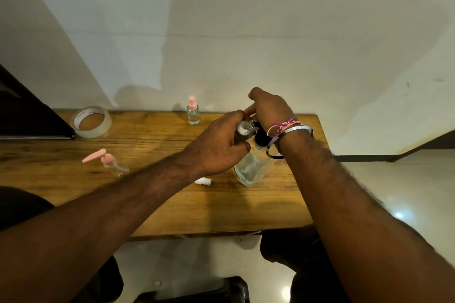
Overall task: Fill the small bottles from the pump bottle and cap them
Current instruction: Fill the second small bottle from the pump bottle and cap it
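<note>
Wooden, grain-streaked table (73,155) runs left to right against a pale plastered wall. Toward its right end stands the big clear pump bottle (253,167), glassy and square-shouldered with a black top, directly beneath both hands. Left hand (219,145) curls around a small clear bottle (242,130), tilted at the pump's head; right hand (268,106), with a metal bangle and threads at the wrist, bends down over the pump top, though its grip is hidden. Far left lies a roll of clear tape (91,121). Near left, a small clear bottle with a pink pump (108,161) lies tipped over. At the far edge a small pink-topped spray bottle (192,112) stands upright. A small white cap (203,181) lies just left of the pump bottle's base.
</note>
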